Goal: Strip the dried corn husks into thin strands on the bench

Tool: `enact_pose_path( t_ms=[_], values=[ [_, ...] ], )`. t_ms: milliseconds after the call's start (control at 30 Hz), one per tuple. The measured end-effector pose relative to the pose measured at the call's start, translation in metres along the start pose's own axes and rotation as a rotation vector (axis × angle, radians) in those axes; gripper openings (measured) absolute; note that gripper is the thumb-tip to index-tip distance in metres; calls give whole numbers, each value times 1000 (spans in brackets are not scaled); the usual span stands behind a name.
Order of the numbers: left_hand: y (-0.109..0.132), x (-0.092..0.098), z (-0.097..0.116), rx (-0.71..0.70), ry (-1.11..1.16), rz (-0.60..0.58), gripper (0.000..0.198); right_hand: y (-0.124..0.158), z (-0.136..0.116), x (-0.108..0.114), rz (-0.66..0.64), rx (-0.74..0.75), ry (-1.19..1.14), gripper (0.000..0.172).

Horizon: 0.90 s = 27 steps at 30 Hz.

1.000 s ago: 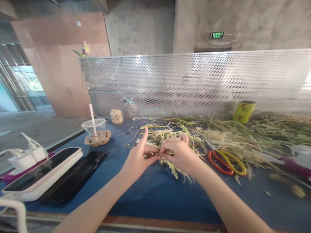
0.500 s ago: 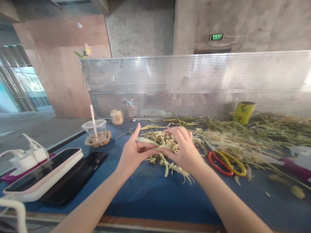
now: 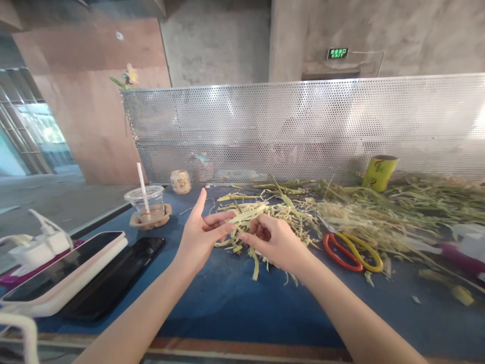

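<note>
Between my hands stretches a pale green strip of dried leaf (image 3: 248,214), flat and narrow. My left hand (image 3: 202,230) pinches its near end between the fingers, with the thumb side turned up. Curled fingers of my right hand (image 3: 271,235) close on the strip close by; the exact grip is partly hidden. Beneath and behind both hands lies a braided, knotted bundle of dried plant strips (image 3: 299,217), its loose ends hanging toward me. Scissors with one red and one yellow handle (image 3: 350,253) rest right of my right hand.
Loose dried leaves (image 3: 428,202) cover the right side around a yellow-green tube (image 3: 380,173). On the left are a plastic cup with a straw (image 3: 146,199), a black phone (image 3: 121,275) and a phone in a pale case (image 3: 64,270). A perforated metal screen (image 3: 246,131) borders the back.
My right hand's fingers have curled in and lowered from an arched, spread pose. The leaf strip now slants up to the right, and my left hand has shifted slightly left.
</note>
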<state>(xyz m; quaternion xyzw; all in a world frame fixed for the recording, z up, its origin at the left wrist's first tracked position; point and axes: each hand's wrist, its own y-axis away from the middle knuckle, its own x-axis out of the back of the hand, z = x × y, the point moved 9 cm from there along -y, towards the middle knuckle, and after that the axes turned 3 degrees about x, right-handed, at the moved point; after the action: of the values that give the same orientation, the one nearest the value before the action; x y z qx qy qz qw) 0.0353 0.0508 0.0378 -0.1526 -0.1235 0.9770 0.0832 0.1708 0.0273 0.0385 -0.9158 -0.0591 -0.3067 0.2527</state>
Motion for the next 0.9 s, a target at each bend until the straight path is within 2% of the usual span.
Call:
enact_pose_path(
  t_ms=[167, 267, 433, 533, 600, 667, 800, 900],
  values=[
    [0, 0, 0, 28, 50, 22, 115, 0, -6, -9, -92, 38, -49, 34],
    [2, -3, 3, 17, 34, 19, 115, 1, -6, -15, -136, 37, -41, 41],
    [1, 1, 4, -15, 60, 50, 113, -1, 0, 0, -3, -9, -123, 42],
    [-1, 1, 2, -21, 75, 42, 112, 0, -3, -15, -163, -10, -357, 50],
    [0, -3, 0, -18, 60, 8, 112, 4, -8, -30, -295, -11, -523, 48],
    [1, -7, -1, -21, 33, -35, 113, 8, -10, -41, -355, -19, -598, 45],
    [3, -12, -2, -44, -30, -72, 118, 3, -8, -37, -184, -11, -666, 32],
    [4, -12, 2, -79, -52, -61, 120, -1, -12, -32, -101, 48, -839, 33]
  ],
)
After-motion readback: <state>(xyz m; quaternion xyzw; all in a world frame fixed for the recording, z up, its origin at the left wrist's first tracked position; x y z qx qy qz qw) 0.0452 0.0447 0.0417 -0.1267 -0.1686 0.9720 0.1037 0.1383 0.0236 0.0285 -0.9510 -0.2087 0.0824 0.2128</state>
